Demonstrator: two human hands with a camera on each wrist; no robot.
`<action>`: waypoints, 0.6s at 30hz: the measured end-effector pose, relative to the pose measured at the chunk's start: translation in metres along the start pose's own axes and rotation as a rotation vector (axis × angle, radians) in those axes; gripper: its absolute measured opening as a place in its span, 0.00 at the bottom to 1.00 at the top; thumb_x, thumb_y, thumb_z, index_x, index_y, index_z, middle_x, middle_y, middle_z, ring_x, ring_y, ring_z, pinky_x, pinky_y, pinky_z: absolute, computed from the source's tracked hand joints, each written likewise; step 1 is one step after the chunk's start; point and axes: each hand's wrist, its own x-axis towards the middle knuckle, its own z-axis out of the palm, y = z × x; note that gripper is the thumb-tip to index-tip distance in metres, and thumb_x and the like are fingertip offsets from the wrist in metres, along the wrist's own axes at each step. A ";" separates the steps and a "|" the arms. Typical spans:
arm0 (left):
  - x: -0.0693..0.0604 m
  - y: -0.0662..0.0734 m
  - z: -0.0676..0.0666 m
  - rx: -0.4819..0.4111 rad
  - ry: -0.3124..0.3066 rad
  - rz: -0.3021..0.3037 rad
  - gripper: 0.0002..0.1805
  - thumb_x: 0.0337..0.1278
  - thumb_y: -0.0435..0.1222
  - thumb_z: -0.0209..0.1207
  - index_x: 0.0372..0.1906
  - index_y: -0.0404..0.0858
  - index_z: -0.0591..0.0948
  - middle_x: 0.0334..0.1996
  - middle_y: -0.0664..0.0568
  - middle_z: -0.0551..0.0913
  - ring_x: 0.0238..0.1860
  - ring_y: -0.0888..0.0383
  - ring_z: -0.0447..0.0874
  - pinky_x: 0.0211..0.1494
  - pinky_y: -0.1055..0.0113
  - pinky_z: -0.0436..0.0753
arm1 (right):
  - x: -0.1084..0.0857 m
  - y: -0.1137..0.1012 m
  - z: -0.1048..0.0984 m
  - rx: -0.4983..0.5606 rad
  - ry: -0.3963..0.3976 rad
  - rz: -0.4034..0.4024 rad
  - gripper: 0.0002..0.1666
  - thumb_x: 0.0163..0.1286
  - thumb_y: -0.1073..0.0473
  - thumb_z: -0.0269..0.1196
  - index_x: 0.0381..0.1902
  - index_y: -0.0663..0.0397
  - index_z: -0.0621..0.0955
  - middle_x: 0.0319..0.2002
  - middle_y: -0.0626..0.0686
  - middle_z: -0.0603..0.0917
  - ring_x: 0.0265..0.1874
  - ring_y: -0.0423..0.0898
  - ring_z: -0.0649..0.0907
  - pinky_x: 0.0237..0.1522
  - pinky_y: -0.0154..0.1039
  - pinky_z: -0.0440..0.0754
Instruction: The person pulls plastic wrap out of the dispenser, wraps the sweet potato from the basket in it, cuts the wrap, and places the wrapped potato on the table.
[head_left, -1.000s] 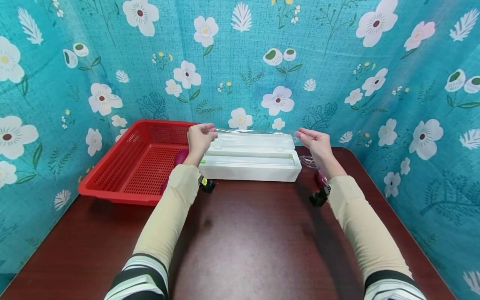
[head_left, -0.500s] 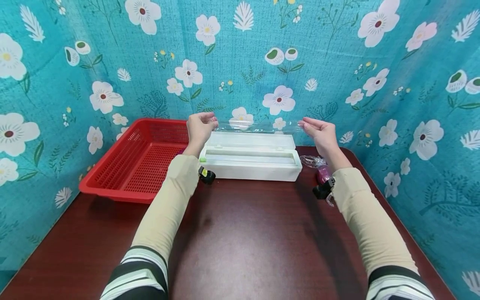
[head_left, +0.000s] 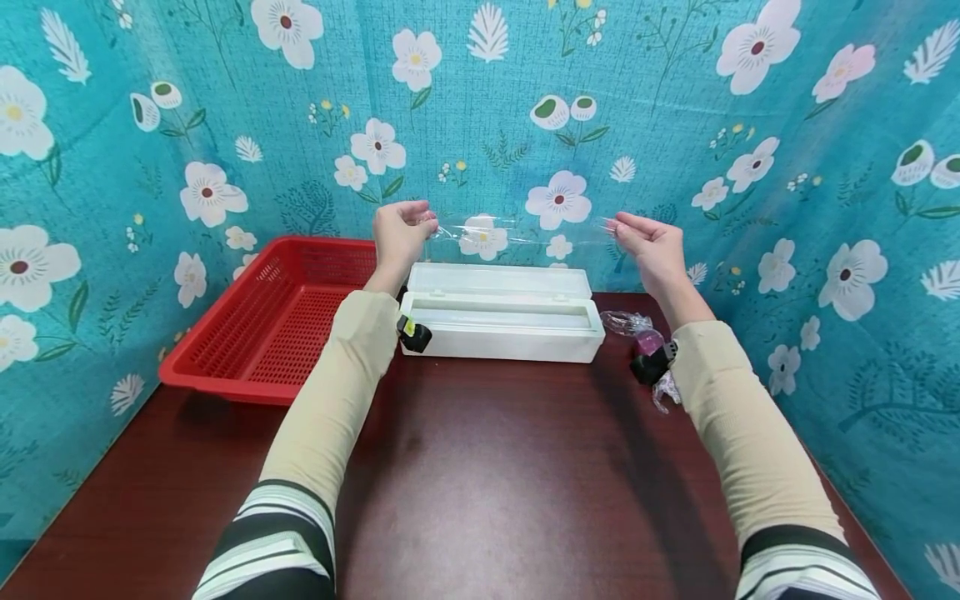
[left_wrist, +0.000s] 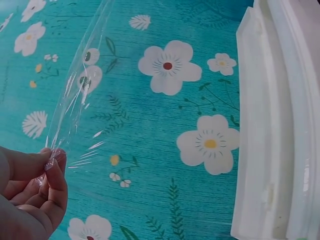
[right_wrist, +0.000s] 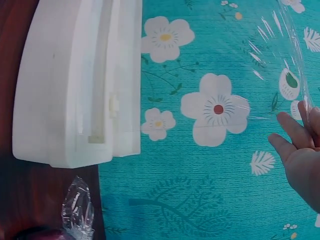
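A sheet of cling film [head_left: 480, 229] is stretched between my two hands, above a white dispenser box [head_left: 502, 343] with its lid tipped back. My left hand [head_left: 397, 242] pinches the sheet's left corner between thumb and fingers. On the other side, the right hand [head_left: 654, 252] pinches the right corner. The left wrist view shows the film's bunched edge in the left fingertips [left_wrist: 54, 162]. In the right wrist view, film [right_wrist: 260, 55] runs up from the box toward the right hand [right_wrist: 307, 155]. Its lower part is nearly invisible.
Left of the box stands a red plastic basket [head_left: 225, 367], partly behind my left arm. A purple object wrapped in clear film [head_left: 649, 342] lies right of the box, partly covered by the right wrist camera. A floral curtain [head_left: 480, 108] hangs behind the brown table [head_left: 495, 467].
Both hands have risen and drawn slightly apart, pulling the cling film higher above the box. More of the wrapped purple object on the right shows.
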 end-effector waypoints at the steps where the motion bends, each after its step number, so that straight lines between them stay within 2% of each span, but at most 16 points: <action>1: 0.000 0.001 0.000 -0.005 -0.001 0.001 0.16 0.51 0.29 0.60 0.48 0.33 0.79 0.38 0.46 0.82 0.36 0.59 0.81 0.37 0.73 0.78 | 0.000 -0.002 0.000 0.010 0.002 -0.005 0.24 0.61 0.65 0.57 0.55 0.69 0.71 0.40 0.52 0.83 0.47 0.45 0.78 0.50 0.34 0.69; 9: 0.000 0.013 -0.002 -0.044 -0.004 0.013 0.16 0.50 0.29 0.60 0.48 0.33 0.79 0.39 0.46 0.82 0.36 0.60 0.81 0.37 0.73 0.77 | -0.001 -0.016 -0.002 0.086 -0.006 -0.028 0.24 0.60 0.67 0.58 0.54 0.69 0.71 0.39 0.52 0.83 0.44 0.43 0.80 0.47 0.32 0.71; 18: -0.009 0.025 -0.007 -0.109 -0.019 0.048 0.17 0.50 0.27 0.60 0.48 0.32 0.79 0.39 0.44 0.82 0.36 0.59 0.81 0.37 0.72 0.78 | -0.006 -0.025 -0.008 0.087 -0.028 -0.057 0.22 0.59 0.66 0.59 0.52 0.66 0.75 0.37 0.51 0.84 0.42 0.42 0.81 0.44 0.29 0.74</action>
